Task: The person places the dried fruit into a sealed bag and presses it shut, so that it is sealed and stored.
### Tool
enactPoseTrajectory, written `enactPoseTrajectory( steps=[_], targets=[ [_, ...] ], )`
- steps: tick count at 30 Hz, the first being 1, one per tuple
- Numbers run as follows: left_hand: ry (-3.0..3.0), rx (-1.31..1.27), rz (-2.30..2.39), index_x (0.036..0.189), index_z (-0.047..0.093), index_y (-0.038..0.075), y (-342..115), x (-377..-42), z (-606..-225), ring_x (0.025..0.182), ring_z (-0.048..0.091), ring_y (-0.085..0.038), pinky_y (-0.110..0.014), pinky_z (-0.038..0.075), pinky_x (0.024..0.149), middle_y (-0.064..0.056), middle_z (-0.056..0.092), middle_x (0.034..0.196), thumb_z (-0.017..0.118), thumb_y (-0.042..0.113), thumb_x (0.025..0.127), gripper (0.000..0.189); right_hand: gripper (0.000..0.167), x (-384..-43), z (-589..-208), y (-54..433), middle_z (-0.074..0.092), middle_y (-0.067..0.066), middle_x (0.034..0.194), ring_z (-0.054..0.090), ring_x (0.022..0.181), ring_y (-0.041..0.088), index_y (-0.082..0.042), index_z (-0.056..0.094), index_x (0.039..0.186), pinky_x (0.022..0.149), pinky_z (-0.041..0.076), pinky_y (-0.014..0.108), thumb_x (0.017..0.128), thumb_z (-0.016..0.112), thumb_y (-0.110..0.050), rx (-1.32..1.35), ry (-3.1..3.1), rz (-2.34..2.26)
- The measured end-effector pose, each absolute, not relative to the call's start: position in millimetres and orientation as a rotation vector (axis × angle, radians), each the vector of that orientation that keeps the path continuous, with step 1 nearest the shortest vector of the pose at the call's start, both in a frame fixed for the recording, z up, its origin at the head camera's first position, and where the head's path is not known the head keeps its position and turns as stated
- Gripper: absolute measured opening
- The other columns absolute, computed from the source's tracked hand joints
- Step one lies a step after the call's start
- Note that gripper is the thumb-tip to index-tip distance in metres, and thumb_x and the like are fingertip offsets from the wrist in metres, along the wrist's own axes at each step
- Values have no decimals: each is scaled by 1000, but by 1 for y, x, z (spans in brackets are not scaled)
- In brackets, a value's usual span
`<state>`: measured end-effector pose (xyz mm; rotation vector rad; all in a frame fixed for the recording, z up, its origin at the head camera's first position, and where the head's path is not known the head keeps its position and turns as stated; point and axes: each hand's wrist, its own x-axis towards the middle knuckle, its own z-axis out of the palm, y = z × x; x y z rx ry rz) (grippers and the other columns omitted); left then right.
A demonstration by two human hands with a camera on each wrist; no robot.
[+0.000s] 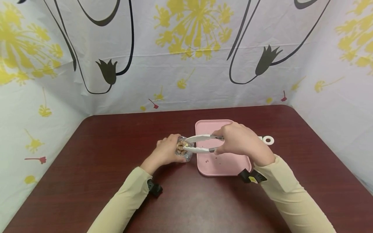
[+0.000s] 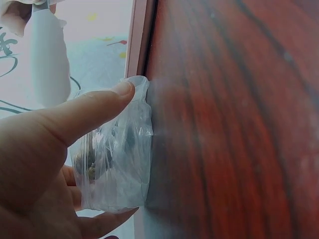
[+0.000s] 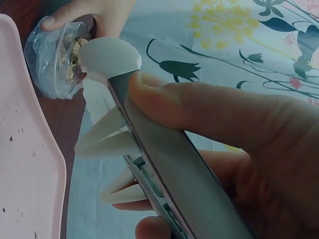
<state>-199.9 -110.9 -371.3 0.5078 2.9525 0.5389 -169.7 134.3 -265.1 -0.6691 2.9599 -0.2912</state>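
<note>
My left hand [image 1: 165, 150] grips a small clear plastic tub [image 1: 188, 157] from its left side, thumb along the near side. Crinkled clear film [image 2: 127, 164] shows around the tub in the left wrist view. Inside lie lumpy brown pieces [image 1: 179, 148], their kind unclear. In my right hand [image 1: 242, 140] are metal tongs [image 3: 169, 154] with white scalloped tips, thumb on one arm and fingers under the other. The tong tips [image 1: 198, 150] stand apart and reach over the tub's opening, right at the brown pieces. Past the right hand, a white ring [image 1: 272, 140] lines up with the tongs.
A pink rectangular tray [image 1: 224, 166] lies under the right hand, just right of the tub, with dark crumbs on it. Both stand on a dark red wood-grain table [image 1: 131, 136]. Patterned white cloth [image 1: 175, 90] hangs behind and at the sides.
</note>
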Motion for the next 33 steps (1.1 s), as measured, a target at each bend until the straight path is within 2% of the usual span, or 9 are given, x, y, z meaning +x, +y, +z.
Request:
enactPoseTrajectory(
  steps=[30, 33],
  targets=[
    [2955, 509, 551, 138, 41, 5, -111, -199, -371, 107, 52, -29, -48, 36, 92, -10, 55, 123, 87, 44, 63, 95, 32, -171, -267, 147, 59, -9, 70, 51, 66, 13, -27, 72, 92, 60, 42, 31, 63, 83, -34, -678, 2957, -326],
    [2954, 505, 556, 138, 41, 5, -111, -199, -371, 108, 52, -29, -48, 36, 92, -11, 54, 124, 86, 44, 64, 95, 35, -171, -267, 152, 57, -7, 69, 49, 65, 13, -25, 73, 96, 59, 40, 30, 63, 82, -33, -654, 2955, -338]
  ],
)
